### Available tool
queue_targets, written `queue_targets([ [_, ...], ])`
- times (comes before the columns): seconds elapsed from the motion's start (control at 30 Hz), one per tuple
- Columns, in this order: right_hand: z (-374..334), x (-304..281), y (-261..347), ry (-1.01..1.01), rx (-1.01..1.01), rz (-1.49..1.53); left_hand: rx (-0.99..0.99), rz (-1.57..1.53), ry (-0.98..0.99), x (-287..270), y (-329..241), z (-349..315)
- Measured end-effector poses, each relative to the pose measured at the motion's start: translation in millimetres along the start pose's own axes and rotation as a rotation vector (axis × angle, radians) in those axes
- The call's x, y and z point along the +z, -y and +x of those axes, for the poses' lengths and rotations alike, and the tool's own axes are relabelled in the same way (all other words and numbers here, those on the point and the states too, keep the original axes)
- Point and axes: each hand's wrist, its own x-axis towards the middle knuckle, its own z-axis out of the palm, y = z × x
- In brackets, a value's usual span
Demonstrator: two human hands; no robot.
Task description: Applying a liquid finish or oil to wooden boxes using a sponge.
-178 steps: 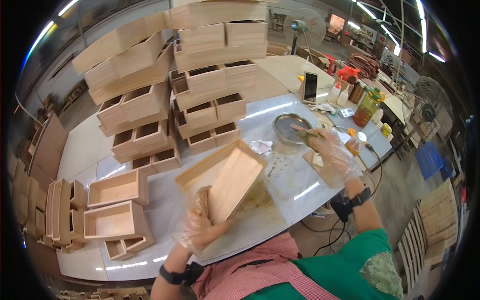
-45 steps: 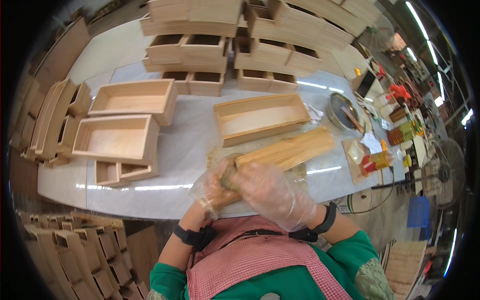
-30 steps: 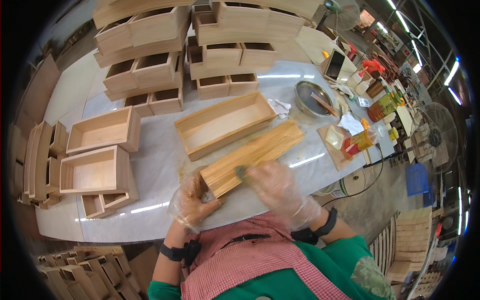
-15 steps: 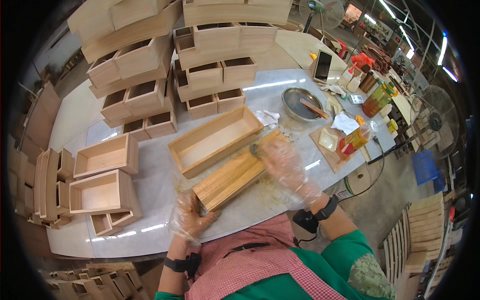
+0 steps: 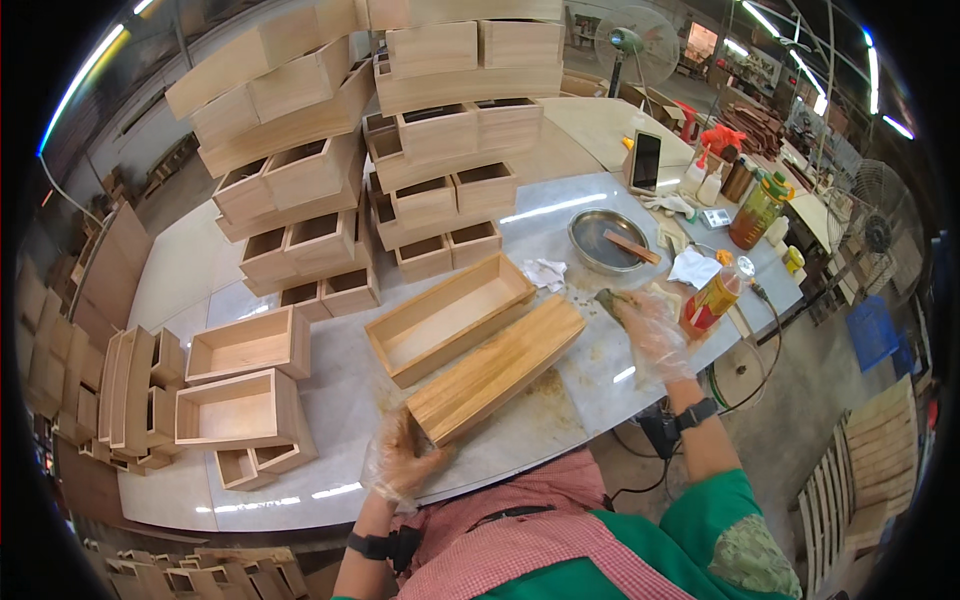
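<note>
A long wooden box, stained golden brown, lies slanted on the table with a flat face up. My left hand, in a clear plastic glove, grips its near left end. My right hand, gloved likewise, is off to the right of the box, apart from it. Pinched in its fingers is a small dark greenish pad; its exact kind is unclear. Behind the box sits a similar open wooden box, hollow side up. A crumpled white cloth lies by its far end.
A metal basin with a wooden-handled tool across it stands at the back right. Bottles, a phone and a cable are farther right. Pale drawer units are stacked behind; bare boxes stand at left.
My right hand has lifted off the stained box and moved right with the pad. My left hand still holds the box's near end. The whole view has shifted slightly.
</note>
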Motion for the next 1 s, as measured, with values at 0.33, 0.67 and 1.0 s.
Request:
queue_targets([
  [0.33,2,-67,146,0.158,-0.37,0.424,0.403,0.445,0.098,0,-151,46],
  [0.67,7,-75,168,0.207,-0.782,0.01,0.237,0.309,0.097,53,-109,91],
  [1.0,35,-48,181,0.096,-0.932,-0.031,0.222,0.294,0.089,50,-102,99],
])
